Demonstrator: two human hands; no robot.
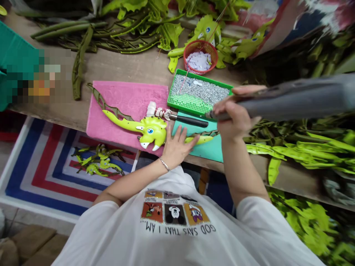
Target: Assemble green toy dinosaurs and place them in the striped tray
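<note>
A lime-green toy bow with a horned dinosaur head (155, 130) lies across a pink pad (124, 98) and a teal mat (203, 152). My left hand (177, 146) rests against the right side of the head, its fingers spread and flat. My right hand (235, 114) is wrapped round the front of a grey powered screwdriver (294, 98), its tip pointing left above the mat. Between the hands and a green tray (191, 108) of small metal screws (199, 88) lies a black-handled tool (191, 120), its far end wrapped in white material.
Behind the tray stands a red basket (200, 68) of white pieces. Green toy parts (130, 35) are heaped along the back, and more parts (310, 151) lie to the right. Several toy pieces (101, 160) lie on a striped surface (50, 162) at lower left.
</note>
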